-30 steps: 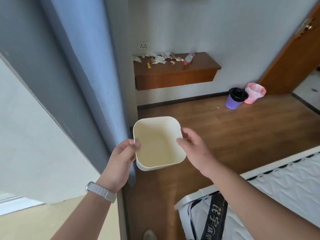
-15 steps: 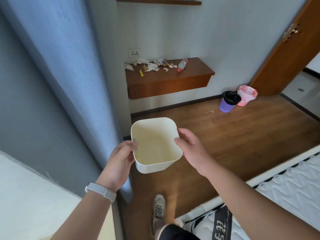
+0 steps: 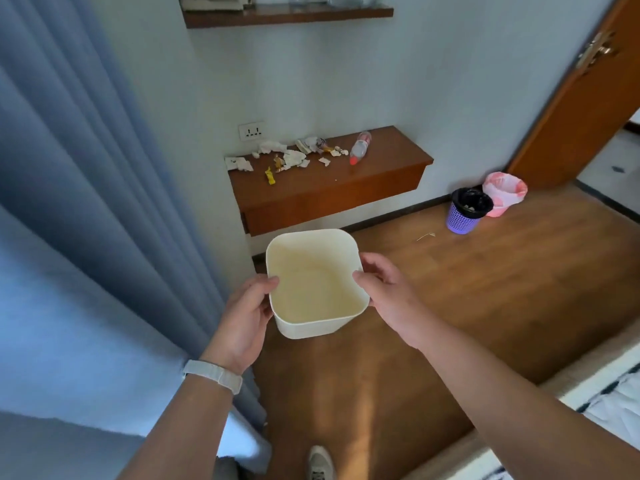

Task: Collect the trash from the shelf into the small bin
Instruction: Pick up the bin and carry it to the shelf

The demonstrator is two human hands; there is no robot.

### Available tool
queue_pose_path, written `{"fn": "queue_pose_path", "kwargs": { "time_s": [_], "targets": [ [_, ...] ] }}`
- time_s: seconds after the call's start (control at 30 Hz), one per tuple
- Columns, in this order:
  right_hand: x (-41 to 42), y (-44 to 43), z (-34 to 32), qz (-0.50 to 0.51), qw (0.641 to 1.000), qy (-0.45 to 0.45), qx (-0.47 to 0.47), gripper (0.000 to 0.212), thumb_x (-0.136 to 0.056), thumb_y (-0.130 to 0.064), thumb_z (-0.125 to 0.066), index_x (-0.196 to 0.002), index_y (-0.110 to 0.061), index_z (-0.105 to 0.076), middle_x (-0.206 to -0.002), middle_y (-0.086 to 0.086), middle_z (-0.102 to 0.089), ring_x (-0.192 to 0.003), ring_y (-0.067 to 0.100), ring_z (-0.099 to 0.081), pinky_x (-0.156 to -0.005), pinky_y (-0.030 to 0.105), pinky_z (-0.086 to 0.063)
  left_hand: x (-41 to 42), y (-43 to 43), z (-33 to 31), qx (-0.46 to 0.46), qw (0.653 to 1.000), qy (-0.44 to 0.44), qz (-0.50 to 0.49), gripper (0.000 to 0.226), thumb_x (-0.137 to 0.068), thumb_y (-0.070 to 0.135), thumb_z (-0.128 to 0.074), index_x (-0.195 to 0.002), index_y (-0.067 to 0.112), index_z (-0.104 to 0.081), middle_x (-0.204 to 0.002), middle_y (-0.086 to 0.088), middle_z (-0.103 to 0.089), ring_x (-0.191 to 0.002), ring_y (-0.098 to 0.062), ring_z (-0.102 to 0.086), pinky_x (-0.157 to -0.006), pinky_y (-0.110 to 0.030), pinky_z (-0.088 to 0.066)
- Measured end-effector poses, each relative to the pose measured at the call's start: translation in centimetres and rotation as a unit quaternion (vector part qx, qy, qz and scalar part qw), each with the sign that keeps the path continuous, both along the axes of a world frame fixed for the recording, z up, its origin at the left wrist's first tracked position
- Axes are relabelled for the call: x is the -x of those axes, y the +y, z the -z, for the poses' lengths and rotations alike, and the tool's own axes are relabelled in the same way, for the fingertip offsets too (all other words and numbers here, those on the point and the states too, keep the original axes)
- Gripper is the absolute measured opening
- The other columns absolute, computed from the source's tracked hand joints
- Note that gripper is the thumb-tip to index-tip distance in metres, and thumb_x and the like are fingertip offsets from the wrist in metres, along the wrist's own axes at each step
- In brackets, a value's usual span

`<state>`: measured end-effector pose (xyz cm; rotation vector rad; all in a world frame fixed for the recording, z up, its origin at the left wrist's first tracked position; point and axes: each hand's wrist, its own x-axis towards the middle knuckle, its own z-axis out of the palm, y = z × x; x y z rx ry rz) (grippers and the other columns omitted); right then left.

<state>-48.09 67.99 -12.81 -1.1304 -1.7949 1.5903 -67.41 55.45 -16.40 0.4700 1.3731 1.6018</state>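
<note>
Bin (image 3: 317,284), empty, is gripped at its rim by both the left hand (image 3: 242,315) and the right hand (image 3: 389,296), short of the shelf (image 3: 381,168). Trash (image 3: 294,155) lies there untouched; carrying is the step, and next one hand must free itself.

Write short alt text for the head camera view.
Both hands, left hand and right hand, hold an empty cream bin before a wooden shelf littered with paper scraps and a plastic bottle.
</note>
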Motion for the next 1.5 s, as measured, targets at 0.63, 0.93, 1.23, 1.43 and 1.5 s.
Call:
{"fn": "queue_pose_path", "kwargs": {
  "time_s": [0.63,0.93,1.23,1.43,1.5],
  "targets": [
    [6.4,14.4,1.4,0.078,0.996,-0.01,0.036,0.022,-0.098,-0.023,-0.054,-0.118,-0.028,-0.063,-0.106,-0.007,-0.071,-0.097,0.013,-0.069,-0.072,0.025,-0.054,7.8,17.2,0.7,0.025,0.996,0.004,0.083,0.036,-0.091,0.032,-0.06,-0.122,0.014,-0.067,-0.125,-0.011,-0.07,-0.125,-0.032,-0.059,-0.109,-0.051,-0.045],
    [18.1,24.4,2.1,0.055,0.997,-0.055,0.03,0.018,-0.096,-0.025,-0.057,-0.109,-0.032,-0.067,-0.1,-0.004,-0.072,-0.089,0.015,-0.069,-0.08,0.039,-0.055,17.8,25.2,2.4,0.027,0.999,-0.003,0.04,0.025,-0.099,0.03,-0.054,-0.1,0.012,-0.072,-0.108,-0.01,-0.072,-0.118,-0.037,-0.06,-0.101,-0.052,-0.048],
    [26.9,29.7,3.1,0.012,0.996,-0.079,0.031,0.018,-0.098,-0.027,-0.056,-0.112,-0.03,-0.065,-0.103,-0.005,-0.071,-0.096,0.017,-0.069,-0.087,0.039,-0.057,25.1,29.0,2.5,0.039,0.999,-0.015,0.004,0.02,-0.099,0.022,-0.053,-0.094,0.008,-0.066,-0.094,-0.01,-0.067,-0.101,-0.03,-0.061,-0.088,-0.041,-0.05],
    [30.4,31.9,3.3,-0.028,0.995,-0.087,0.032,0.017,-0.098,-0.029,-0.055,-0.112,-0.031,-0.064,-0.103,-0.008,-0.071,-0.094,0.012,-0.068,-0.088,0.037,-0.056,27.5,29.9,3.1,0.049,0.998,-0.016,-0.03,0.021,-0.099,0.024,-0.054,-0.098,0.006,-0.065,-0.099,-0.013,-0.067,-0.104,-0.031,-0.061,-0.093,-0.044,-0.05],
    [31.3,32.6,3.6,-0.043,0.994,-0.091,0.036,0.017,-0.099,-0.029,-0.055,-0.113,-0.031,-0.064,-0.104,-0.008,-0.071,-0.096,0.012,-0.068,-0.089,0.037,-0.055,27.9,30.2,3.4,0.05,0.997,-0.021,-0.048,0.02,-0.099,0.022,-0.054,-0.096,0.006,-0.065,-0.094,-0.01,-0.068,-0.1,-0.03,-0.061,-0.093,-0.045,-0.049]
  ]
}}
